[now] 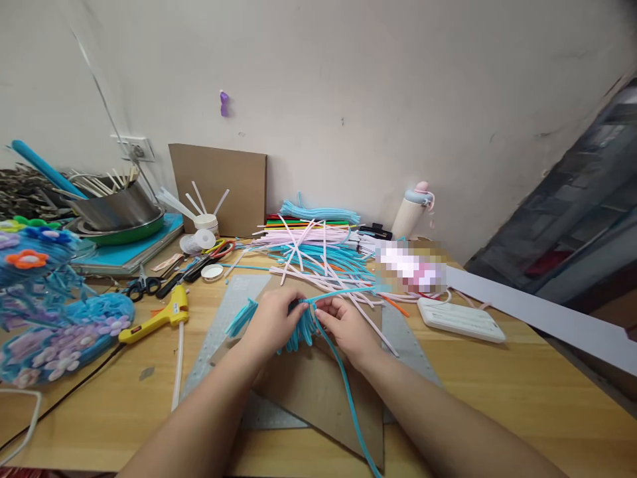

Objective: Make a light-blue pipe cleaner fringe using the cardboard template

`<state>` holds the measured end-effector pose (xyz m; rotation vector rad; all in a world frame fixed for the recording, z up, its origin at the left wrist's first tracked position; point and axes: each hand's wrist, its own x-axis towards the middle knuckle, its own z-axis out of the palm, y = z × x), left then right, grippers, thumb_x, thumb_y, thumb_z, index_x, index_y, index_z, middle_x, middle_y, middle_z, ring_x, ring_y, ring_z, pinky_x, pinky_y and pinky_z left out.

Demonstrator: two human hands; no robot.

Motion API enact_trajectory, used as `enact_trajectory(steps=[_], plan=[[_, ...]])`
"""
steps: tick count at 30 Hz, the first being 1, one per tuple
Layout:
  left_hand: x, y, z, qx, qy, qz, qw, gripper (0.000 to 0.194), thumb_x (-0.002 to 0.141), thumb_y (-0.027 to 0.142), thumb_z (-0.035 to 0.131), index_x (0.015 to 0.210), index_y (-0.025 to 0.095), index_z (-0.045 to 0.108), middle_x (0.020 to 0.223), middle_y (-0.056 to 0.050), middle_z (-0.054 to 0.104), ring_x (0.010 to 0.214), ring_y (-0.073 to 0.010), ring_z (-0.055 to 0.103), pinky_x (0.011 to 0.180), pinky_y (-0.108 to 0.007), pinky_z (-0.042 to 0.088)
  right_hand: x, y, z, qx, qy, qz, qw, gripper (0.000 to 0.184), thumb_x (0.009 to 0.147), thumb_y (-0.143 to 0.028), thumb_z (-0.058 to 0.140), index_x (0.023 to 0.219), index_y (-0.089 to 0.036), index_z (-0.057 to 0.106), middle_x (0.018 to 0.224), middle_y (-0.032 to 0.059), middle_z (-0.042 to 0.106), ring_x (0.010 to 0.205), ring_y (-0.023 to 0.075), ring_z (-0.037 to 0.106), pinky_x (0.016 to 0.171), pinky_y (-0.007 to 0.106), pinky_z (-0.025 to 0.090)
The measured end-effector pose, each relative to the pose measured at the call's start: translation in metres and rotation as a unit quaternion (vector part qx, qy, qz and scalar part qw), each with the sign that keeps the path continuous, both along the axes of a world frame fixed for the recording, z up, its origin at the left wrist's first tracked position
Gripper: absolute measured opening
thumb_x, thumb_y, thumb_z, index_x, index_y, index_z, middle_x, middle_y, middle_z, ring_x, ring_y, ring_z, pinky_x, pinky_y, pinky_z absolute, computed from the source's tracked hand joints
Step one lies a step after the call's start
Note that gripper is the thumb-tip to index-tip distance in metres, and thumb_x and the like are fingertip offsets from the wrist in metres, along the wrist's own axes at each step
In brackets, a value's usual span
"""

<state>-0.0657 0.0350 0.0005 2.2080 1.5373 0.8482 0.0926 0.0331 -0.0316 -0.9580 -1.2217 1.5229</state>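
Note:
A row of looped blue pipe cleaners (301, 335) is held above a piece of cardboard (318, 385). My left hand (273, 318) is closed round its upper edge, and part of the row sticks out to the left of the hand. At the row's right end, my right hand (346, 325) pinches a long blue pipe cleaner (351, 398). One length of it runs down toward the table's front edge; another blue strand points up and right. The fingertips of both hands almost meet, so the exact joint between strand and row is partly hidden.
A grey cutting mat (213, 352) lies under the cardboard. Behind are piled pink and blue pipe cleaners (318, 252). To the left lie a yellow glue gun (159, 318), scissors (143, 285) and a flowered blue craft piece (64, 332). A white power strip (460, 320) sits right.

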Motion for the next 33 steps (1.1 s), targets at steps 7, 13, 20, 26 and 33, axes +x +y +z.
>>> enact_trajectory(steps=[7, 13, 20, 26, 33], plan=[[0.003, -0.001, -0.003, -0.031, -0.059, 0.008, 0.998, 0.019, 0.080, 0.031, 0.047, 0.087, 0.021, 0.063, 0.082, -0.002, 0.066, 0.078, -0.0171, 0.058, 0.069, -0.026, 0.041, 0.000, 0.003, -0.009, 0.073, -0.047, -0.009, 0.996, 0.022, 0.071, -0.034, 0.062, 0.084, -0.017, 0.057, 0.072, 0.0014, 0.059, 0.066, 0.0139, 0.056, 0.055, 0.025, 0.046], [0.005, -0.002, -0.003, -0.039, -0.084, -0.001, 0.996, 0.019, 0.080, 0.031, 0.048, 0.084, 0.020, 0.064, 0.080, -0.001, 0.066, 0.075, -0.0162, 0.058, 0.067, -0.024, 0.042, -0.001, -0.002, -0.010, 0.179, -0.159, -0.080, 0.968, 0.016, 0.076, -0.032, 0.058, 0.084, -0.017, 0.058, 0.073, 0.0017, 0.060, 0.064, 0.0127, 0.054, 0.057, 0.024, 0.044], [0.006, -0.002, -0.003, -0.053, -0.082, -0.007, 0.995, 0.021, 0.079, 0.032, 0.048, 0.083, 0.020, 0.064, 0.080, -0.002, 0.067, 0.075, -0.0168, 0.059, 0.065, -0.024, 0.041, -0.002, -0.010, -0.001, 0.258, -0.271, -0.136, 0.917, 0.015, 0.082, -0.030, 0.050, 0.081, -0.019, 0.061, 0.073, 0.0013, 0.063, 0.063, 0.0124, 0.054, 0.058, 0.023, 0.041], [0.007, -0.003, -0.005, -0.057, -0.101, 0.023, 0.993, 0.022, 0.078, 0.035, 0.048, 0.074, 0.019, 0.063, 0.070, -0.001, 0.065, 0.066, -0.0161, 0.057, 0.058, -0.023, 0.039, -0.002, -0.011, 0.001, 0.306, -0.389, -0.168, 0.853, 0.012, 0.082, -0.027, 0.051, 0.081, -0.020, 0.061, 0.077, 0.0027, 0.064, 0.069, 0.0152, 0.055, 0.061, 0.025, 0.039], [0.008, -0.005, -0.006, -0.073, -0.160, 0.054, 0.983, 0.024, 0.075, 0.037, 0.051, 0.068, 0.017, 0.063, 0.064, -0.002, 0.064, 0.061, -0.0157, 0.056, 0.055, -0.024, 0.039, -0.001, -0.010, 0.001, 0.412, -0.414, -0.136, 0.800, 0.018, 0.085, -0.021, 0.044, 0.082, -0.019, 0.061, 0.078, 0.0052, 0.063, 0.077, 0.0178, 0.056, 0.071, 0.028, 0.039]])
